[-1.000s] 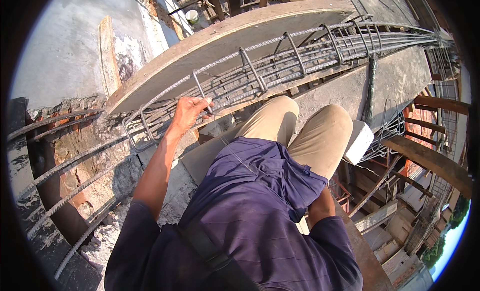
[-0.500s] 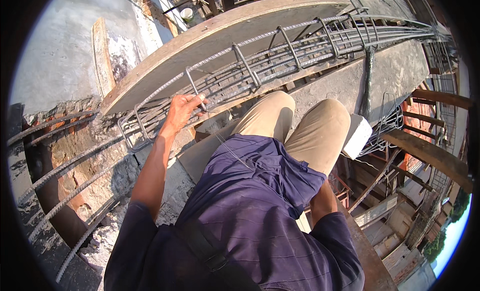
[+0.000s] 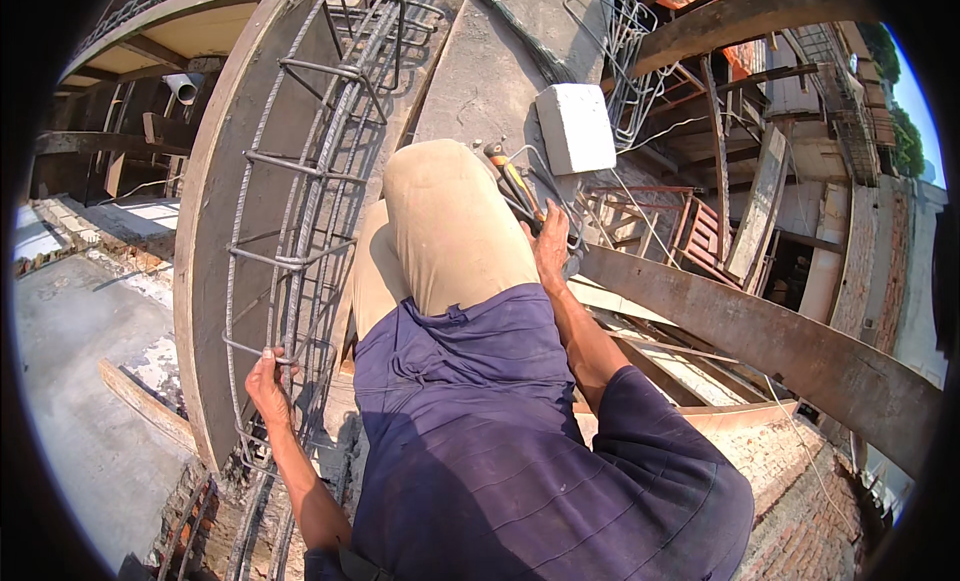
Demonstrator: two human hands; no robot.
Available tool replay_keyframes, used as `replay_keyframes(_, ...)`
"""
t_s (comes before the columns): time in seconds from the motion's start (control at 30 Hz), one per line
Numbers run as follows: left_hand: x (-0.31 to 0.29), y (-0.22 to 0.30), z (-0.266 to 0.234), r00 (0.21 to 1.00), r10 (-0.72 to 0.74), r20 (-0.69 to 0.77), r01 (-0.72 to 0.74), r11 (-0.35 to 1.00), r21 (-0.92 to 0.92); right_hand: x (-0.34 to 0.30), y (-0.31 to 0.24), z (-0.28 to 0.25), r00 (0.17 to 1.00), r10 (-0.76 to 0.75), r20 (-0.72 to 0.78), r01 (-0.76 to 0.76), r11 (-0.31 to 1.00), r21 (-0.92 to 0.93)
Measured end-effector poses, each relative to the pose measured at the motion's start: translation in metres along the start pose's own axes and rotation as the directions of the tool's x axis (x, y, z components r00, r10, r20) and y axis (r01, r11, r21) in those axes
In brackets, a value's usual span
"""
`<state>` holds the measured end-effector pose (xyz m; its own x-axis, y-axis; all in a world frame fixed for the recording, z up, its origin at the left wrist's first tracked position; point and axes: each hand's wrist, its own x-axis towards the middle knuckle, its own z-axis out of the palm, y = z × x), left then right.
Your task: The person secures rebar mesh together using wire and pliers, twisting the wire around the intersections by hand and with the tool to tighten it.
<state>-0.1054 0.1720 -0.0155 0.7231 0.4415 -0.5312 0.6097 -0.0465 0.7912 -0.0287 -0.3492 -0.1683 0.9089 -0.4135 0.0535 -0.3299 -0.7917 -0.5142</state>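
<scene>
My left hand [image 3: 267, 386] is closed on a bent steel stirrup [image 3: 245, 346] at the near end of a long rebar cage [image 3: 290, 261]. The cage lies on my left, beside a wooden form board [image 3: 215, 211]. To the right of my knee, my right hand [image 3: 550, 246] has its thumb and fingers apart around the lower end of a tool with orange and black handles [image 3: 512, 176]. Whether they touch the handle is hard to tell. Other dark tools lie close by, partly hidden by my knee and hand.
A white block [image 3: 576, 128] stands beyond the tools, near a bundle of bent wire stirrups [image 3: 630, 66]. A wide beam [image 3: 740, 331] runs along my right, above a drop with timbers. Bare rebar ends [image 3: 255, 526] stick out at lower left.
My view has swung to the right, so the cage now runs up the left side. My right hand, hidden before, has come into sight by the tools. My left hand stays on the cage.
</scene>
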Motion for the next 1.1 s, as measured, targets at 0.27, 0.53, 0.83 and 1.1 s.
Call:
replay_keyframes(0.27,-0.006,0.005,0.003,1.0,0.019,0.001,-0.019,0.998,-0.067,-0.021,-0.029,-0.026,0.943,-0.055,0.328,0.056,0.998,0.008)
replay_keyframes(0.53,-0.009,0.005,0.007,1.0,0.018,-0.019,-0.019,0.997,-0.075,-0.029,-0.013,0.029,0.954,0.091,0.285,-0.019,0.97,-0.244)
replay_keyframes(0.83,0.002,0.008,0.002,0.994,0.058,0.096,-0.049,0.995,-0.088,-0.045,0.006,0.013,0.931,0.242,0.272,-0.198,0.963,-0.181)
replay_keyframes(1.1,-0.015,0.002,-0.002,0.995,0.04,0.092,-0.02,0.977,-0.211,-0.022,0.018,-0.044,0.956,-0.075,0.284,-0.051,0.909,0.413)
